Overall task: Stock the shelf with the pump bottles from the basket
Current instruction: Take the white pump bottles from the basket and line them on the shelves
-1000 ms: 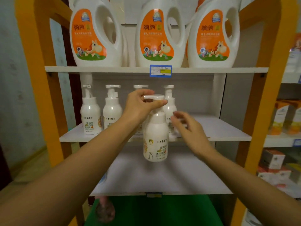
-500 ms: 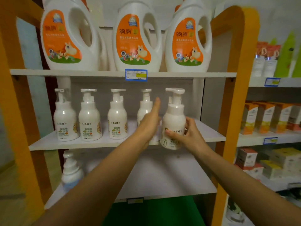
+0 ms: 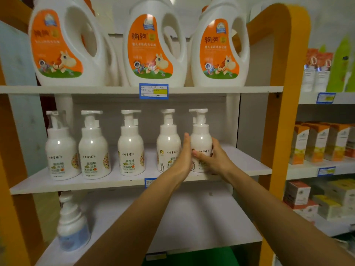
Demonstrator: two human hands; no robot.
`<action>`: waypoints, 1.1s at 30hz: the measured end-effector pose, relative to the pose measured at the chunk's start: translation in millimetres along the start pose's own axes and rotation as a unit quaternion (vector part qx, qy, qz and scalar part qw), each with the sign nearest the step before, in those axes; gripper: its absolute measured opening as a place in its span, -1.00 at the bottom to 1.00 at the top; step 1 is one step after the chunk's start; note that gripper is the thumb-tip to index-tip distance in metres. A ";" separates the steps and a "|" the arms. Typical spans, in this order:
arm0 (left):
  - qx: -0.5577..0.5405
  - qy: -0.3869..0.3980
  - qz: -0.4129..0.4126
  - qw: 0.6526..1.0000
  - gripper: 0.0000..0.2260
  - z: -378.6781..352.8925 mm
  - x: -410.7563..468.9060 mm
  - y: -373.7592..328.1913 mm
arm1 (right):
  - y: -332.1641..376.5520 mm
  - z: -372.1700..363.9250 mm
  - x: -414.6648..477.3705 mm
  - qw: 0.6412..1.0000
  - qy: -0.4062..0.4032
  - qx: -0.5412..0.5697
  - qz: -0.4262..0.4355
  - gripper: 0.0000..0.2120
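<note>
Pump bottles stand in a row of five on the middle shelf (image 3: 249, 167), and the one you are placing, the rightmost bottle (image 3: 200, 139), sits at the right end of that row, just beside its neighbour bottle (image 3: 168, 141). Your right hand (image 3: 215, 160) wraps its fingers around the rightmost bottle's lower body, while your left hand (image 3: 183, 156) presses flat, fingers together, between the two. Release slowly: a snagged finger could likely tip it into the neighbour bottle.

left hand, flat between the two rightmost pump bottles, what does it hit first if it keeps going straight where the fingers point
Probably the shelf's white back panel. The left hand points up and back through the gap between the fourth pump bottle and the held bottle, though depth is unclear.
</note>
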State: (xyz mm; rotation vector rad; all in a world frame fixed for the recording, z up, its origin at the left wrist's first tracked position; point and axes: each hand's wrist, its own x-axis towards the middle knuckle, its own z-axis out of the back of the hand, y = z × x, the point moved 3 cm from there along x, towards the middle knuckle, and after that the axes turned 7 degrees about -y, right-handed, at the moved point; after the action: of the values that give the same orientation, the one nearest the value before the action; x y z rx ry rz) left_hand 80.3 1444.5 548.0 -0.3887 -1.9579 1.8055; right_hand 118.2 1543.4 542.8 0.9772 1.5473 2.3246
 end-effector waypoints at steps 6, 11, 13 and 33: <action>0.032 -0.025 0.003 0.999 -0.34 4.6 -7.4 -0.7 | -4.0 -3.6 6.3 0.999 0.013 -0.022 -0.024 -0.35; 0.099 -0.070 -0.095 0.988 -0.69 28.2 -37.9 -12.2 | 4.7 -9.8 -36.6 0.976 -0.151 -0.118 0.102 -0.39; 0.119 -0.090 -0.157 0.976 -0.77 43.0 -61.0 -8.4 | 6.3 -17.1 -69.6 0.973 -0.169 -0.078 0.134 -0.50; 0.279 -0.087 0.057 0.955 -0.72 214.0 -214.2 325.5 | -242.2 -183.4 -321.6 0.968 0.203 -0.040 -0.142 -0.60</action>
State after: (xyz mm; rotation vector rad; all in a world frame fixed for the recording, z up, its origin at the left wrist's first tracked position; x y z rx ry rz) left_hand 127.6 1188.5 187.7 -0.1586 -1.4520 2.4287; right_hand 204.7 1355.6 151.6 0.2407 1.5852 2.4497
